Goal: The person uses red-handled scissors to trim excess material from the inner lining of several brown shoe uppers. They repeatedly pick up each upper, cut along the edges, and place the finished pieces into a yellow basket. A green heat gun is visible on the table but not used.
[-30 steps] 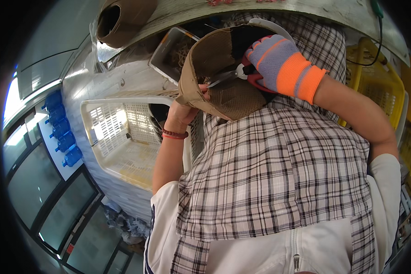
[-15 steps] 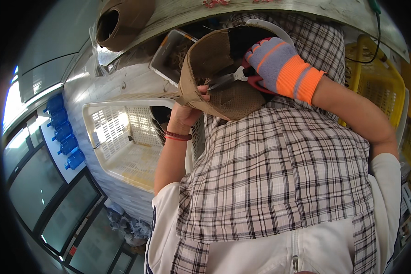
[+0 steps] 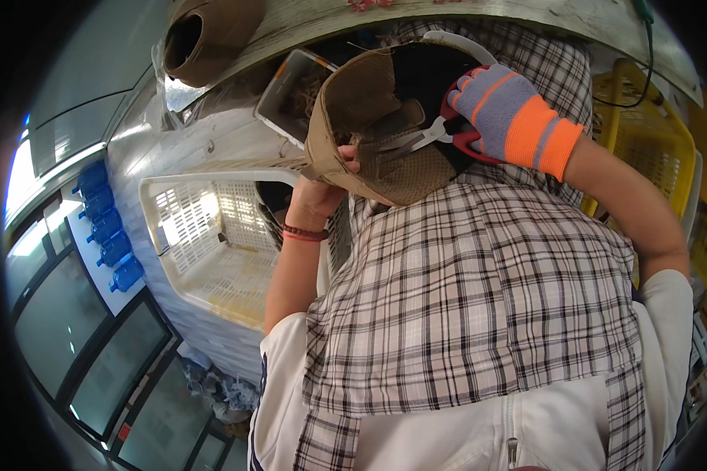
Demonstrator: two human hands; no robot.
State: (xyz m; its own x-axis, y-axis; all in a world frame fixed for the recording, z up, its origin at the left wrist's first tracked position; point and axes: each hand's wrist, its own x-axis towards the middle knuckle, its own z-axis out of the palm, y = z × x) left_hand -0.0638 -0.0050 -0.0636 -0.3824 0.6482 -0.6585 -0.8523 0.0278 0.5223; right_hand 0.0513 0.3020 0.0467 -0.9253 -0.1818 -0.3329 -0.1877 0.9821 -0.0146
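A rounded brown textured fabric piece (image 3: 404, 179), cap-like with a dark inside and a pale rim along its far side, rests at my lap. My left hand (image 3: 320, 195), bare, is closed on its left edge, with fingertips showing inside and the rest of the grip hidden. My right hand (image 3: 501, 111), in a grey and orange knitted glove, is wrapped round the red handles of scissors (image 3: 430, 133). The scissors' metal blades point left inside the piece, slightly parted, toward my left fingertips. A loose-looking brown flap (image 3: 401, 119) stands inside, just above the blades.
A white plastic basket (image 3: 161, 228) stands at my left, with a dark item in it. Beyond the piece is a grey bin (image 3: 271, 98) of scraps. Another brown rounded piece (image 3: 220, 43) sits on the worktable (image 3: 306, 35). A yellow basket (image 3: 644, 149) stands at right.
My right hand and the scissors have drawn back a little to the right, and the blades have parted. A brown flap now shows inside the piece. My left hand has hardly moved.
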